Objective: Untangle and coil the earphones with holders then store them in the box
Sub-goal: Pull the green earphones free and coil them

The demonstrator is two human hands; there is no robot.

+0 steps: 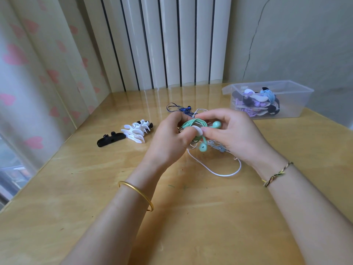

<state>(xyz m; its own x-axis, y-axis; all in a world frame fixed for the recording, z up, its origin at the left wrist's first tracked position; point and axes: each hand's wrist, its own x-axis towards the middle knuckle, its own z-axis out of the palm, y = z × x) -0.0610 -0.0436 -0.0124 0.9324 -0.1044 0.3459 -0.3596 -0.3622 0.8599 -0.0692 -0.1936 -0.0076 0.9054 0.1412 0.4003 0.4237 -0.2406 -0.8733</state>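
Pinching the coiled mint earphones (194, 124) with left hand (170, 138) and right hand (235, 134); clear box (294, 106) sits back-right, nearer the right hand.

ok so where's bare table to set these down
Bare table nearest you, and in front of the black holder and white holders. Crowded around the left hand and right hand gripping the mint earphones: white cable beneath, blue earphones behind. The box holds coils.

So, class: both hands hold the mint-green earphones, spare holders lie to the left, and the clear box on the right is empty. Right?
Not empty: the head view shows the clear box holding several coiled earphones. The rest stands: left hand and right hand hold the mint-green earphones, spare holders lie to the left.
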